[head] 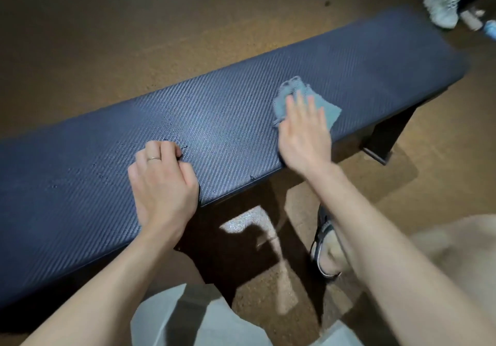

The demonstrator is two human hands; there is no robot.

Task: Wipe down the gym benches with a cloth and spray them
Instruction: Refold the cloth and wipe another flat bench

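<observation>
A long dark blue padded gym bench (pixel 220 115) with a woven texture runs from lower left to upper right. My right hand (pixel 303 133) lies flat with straight fingers on a crumpled grey-blue cloth (pixel 288 92), pressing it onto the bench top right of the middle. My left hand (pixel 161 182) rests on the bench near its front edge, fingers curled under and holding nothing; a ring shows on one finger. Small wet droplets dot the pad near the left hand. No spray bottle is in either hand.
The floor (pixel 107 37) is brown speckled rubber. Dark bench legs (pixel 386 133) stand under the right end. Another person's white shoe (pixel 442 5) and small bottles (pixel 472 19) are at the top right. My own shoe (pixel 324 241) is beside the bench's base.
</observation>
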